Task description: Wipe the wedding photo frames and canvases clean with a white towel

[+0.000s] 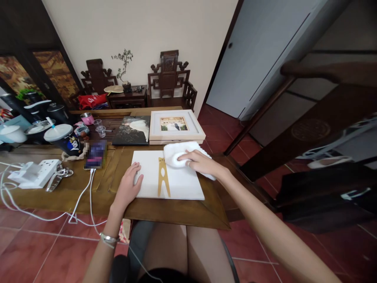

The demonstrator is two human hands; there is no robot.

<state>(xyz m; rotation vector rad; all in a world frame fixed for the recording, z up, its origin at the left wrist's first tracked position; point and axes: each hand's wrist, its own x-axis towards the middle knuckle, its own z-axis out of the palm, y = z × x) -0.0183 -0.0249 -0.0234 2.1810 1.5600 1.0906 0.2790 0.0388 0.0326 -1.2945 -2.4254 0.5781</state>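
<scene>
A white square board (182, 182) with a tan clothespin-shaped stand (163, 177) on it lies flat on the wooden table (118, 165) in front of me. My left hand (129, 186) rests on the board's left edge, fingers curled over it. My right hand (198, 161) presses a white cloth (176, 151) onto the board's upper right corner, fingers closed on the cloth.
Behind the board lie a white framed photo (176, 125) and a dark canvas print (132, 130). To the left are a phone (96, 155) on a white cable, a power strip (37, 173), cups and a lidded tumbler (63, 138). Dark wooden chairs stand at the wall and on the right.
</scene>
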